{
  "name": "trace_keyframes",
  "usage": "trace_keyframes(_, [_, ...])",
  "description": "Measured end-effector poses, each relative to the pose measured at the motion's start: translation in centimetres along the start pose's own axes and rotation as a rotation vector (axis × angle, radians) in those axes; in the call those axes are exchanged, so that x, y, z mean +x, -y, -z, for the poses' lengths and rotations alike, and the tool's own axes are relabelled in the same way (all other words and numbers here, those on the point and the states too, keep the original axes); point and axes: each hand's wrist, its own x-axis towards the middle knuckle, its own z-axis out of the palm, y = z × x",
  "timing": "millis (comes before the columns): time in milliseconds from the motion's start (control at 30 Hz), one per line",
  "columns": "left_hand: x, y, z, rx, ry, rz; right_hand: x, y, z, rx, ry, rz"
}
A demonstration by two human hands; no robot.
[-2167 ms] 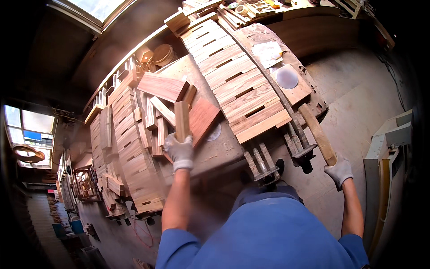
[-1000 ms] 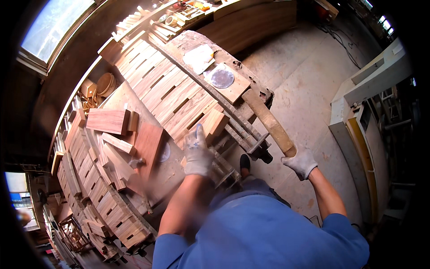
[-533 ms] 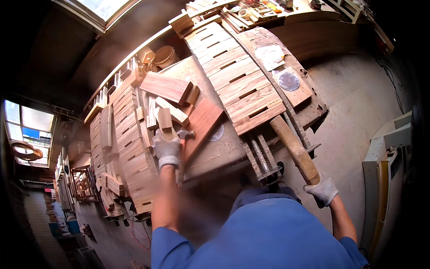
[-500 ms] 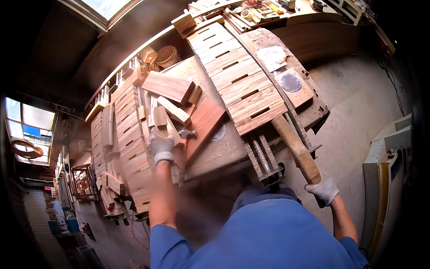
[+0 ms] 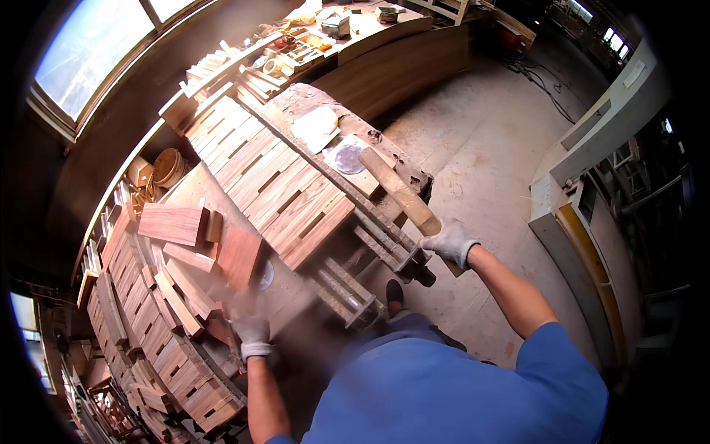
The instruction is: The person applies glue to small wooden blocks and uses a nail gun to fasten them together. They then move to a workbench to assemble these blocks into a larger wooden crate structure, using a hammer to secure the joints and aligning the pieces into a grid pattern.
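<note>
Gripping the wooden bar (image 5: pixel 403 198), right hand (image 5: pixel 451 241) has risen; blurred left hand (image 5: pixel 250 325) unclear.

Daylight comes in through the windows (image 5: pixel 96 52) at the upper left and falls bright on the concrete floor (image 5: pixel 481 155) and the pale wood of the worktop (image 5: pixel 296 177), while the corners sink into a black fisheye rim. Straight edges bow toward that rim. The left hand (image 5: pixel 250 325) is smeared by motion blur; the right hand (image 5: pixel 451 243) and wooden handle (image 5: pixel 399 194) stay fairly sharp.
</note>
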Motion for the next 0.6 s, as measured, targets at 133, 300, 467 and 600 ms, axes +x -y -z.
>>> trace_keyframes(133, [-3.1, -5.9, -6.5, -0.045, 0.043, -0.147, 8.3, -1.9, -0.6, -0.109, -0.196, 0.091])
trace_keyframes(300, [-0.7, -11.1, -8.4, 0.007, 0.142, -0.206, 17.6, 2.5, -3.2, -0.266, -0.448, 0.264])
trace_keyframes(467, [2.4, -12.1, -11.8, 0.225, 0.212, -0.338, 24.1, 1.1, -8.9, -0.285, -0.437, 0.189])
trace_keyframes(600, [4.9, -14.0, -13.5, 0.323, 0.217, -0.439, 21.9, 0.2, -7.8, -0.225, -0.449, 0.231])
